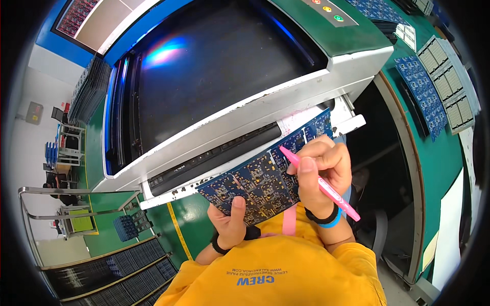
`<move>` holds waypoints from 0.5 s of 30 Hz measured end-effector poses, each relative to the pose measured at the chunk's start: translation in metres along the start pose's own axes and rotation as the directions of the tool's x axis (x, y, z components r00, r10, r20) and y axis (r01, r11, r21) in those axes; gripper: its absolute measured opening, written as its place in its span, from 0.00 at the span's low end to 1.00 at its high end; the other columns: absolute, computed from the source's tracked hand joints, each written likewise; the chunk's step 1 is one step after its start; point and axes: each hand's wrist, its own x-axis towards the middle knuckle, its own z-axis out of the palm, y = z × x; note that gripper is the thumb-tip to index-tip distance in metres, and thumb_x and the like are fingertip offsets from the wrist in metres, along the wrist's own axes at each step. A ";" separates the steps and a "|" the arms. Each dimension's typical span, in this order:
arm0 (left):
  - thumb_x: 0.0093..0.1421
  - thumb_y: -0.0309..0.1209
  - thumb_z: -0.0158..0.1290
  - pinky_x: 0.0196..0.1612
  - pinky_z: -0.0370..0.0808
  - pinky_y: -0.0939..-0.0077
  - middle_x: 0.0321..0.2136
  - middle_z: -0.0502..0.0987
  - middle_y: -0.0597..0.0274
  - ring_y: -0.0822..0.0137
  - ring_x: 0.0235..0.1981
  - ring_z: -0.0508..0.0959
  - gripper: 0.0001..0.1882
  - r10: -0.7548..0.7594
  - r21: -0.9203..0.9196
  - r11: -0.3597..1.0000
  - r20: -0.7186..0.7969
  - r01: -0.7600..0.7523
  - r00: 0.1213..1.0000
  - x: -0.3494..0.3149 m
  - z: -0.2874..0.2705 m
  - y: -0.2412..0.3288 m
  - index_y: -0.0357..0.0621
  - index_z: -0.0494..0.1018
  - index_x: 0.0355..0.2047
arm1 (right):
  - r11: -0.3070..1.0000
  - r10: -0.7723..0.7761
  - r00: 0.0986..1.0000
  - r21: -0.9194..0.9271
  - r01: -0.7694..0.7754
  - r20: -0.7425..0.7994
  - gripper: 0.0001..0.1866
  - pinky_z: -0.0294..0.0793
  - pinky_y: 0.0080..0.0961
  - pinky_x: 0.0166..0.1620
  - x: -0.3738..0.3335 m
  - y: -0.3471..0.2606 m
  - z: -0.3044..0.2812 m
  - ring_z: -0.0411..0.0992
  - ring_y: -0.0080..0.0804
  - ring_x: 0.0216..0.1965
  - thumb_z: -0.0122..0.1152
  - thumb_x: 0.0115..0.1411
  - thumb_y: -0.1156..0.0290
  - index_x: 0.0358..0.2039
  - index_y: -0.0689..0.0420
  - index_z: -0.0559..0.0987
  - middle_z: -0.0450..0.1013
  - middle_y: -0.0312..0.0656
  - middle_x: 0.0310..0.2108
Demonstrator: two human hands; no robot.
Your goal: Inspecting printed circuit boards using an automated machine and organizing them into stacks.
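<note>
Two pinches at once

A dark-blue, rectangular circuit-board panel (260, 176) tilts before the white pull-out tray (352, 125). Our left hand (228, 223) pinches its near edge, thumb on top, seemingly for steadiness; our right hand's (324, 171) grip pinches a slim pink marker (337, 197), tip beside the face. Panel texture: crowded, bumpy components.

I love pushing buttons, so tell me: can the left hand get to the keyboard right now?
Probably yes, but it would have to let go first: the left hand is holding the circuit board. The keyboard lies just past it, and its left end looks uncovered.
</note>
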 end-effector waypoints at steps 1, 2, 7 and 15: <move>0.58 0.25 0.50 0.40 0.66 0.82 0.36 0.74 0.64 0.76 0.35 0.70 0.12 0.000 0.011 1.000 -0.008 0.000 1.000 0.000 -0.001 -0.002 0.34 0.69 0.42 | 1.000 0.006 1.000 0.000 -0.006 0.000 0.12 0.63 0.16 0.29 -0.001 0.003 0.001 0.63 0.21 0.21 0.52 0.57 0.77 0.24 0.54 0.59 0.69 0.39 0.18; 0.58 0.25 0.50 0.40 0.66 0.82 0.36 0.74 0.64 0.76 0.35 0.70 0.12 0.007 0.008 1.000 -0.004 -0.007 1.000 -0.001 -0.001 0.001 0.34 0.69 0.42 | 0.998 -0.022 1.000 -0.056 0.022 -0.002 0.12 0.63 0.16 0.28 -0.002 0.000 0.001 0.63 0.21 0.21 0.52 0.57 0.77 0.24 0.55 0.58 0.69 0.39 0.18; 0.58 0.26 0.51 0.42 0.67 0.81 0.37 0.74 0.63 0.75 0.36 0.71 0.12 0.009 0.018 1.000 0.031 -0.010 0.999 0.004 -0.001 0.006 0.34 0.69 0.42 | 0.985 0.130 0.984 0.130 -0.114 -0.121 0.11 0.62 0.15 0.25 0.002 -0.001 0.005 0.62 0.21 0.18 0.50 0.57 0.78 0.25 0.55 0.58 0.66 0.40 0.16; 0.61 0.26 0.47 0.42 0.69 0.80 0.39 0.73 0.63 0.75 0.37 0.72 0.13 -0.275 -0.117 0.954 0.025 0.276 0.961 0.029 -0.028 0.015 0.37 0.65 0.46 | 0.975 0.148 0.952 -0.123 -0.186 -0.269 0.20 0.62 0.26 0.48 0.024 -0.010 -0.027 0.70 0.29 0.37 0.55 0.58 0.51 0.29 0.57 0.67 0.75 0.51 0.35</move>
